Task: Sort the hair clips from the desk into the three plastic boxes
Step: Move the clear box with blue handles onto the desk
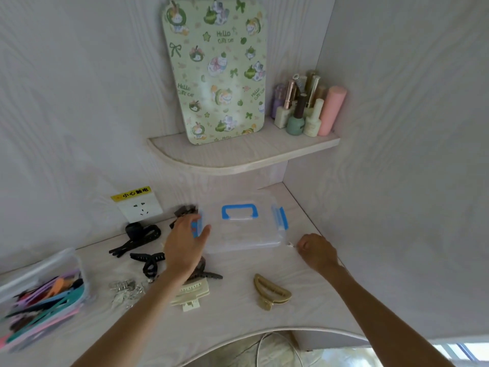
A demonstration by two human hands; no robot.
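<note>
A clear plastic box with a blue handle and blue side latches lies closed at the back of the desk. My left hand reaches to its left latch with fingers spread and relaxed. My right hand sits by the box's front right corner, fingers curled, pinching a tiny silver clip. Loose on the desk lie a gold claw clip, a cream claw clip, black claw clips, long black clips and several small silver clips. An open box at the left holds several coloured clips.
A corner shelf above the desk carries a green patterned board and several nail polish bottles. A wall socket with a yellow label sits at the back left. The desk's curved front edge runs below my arms.
</note>
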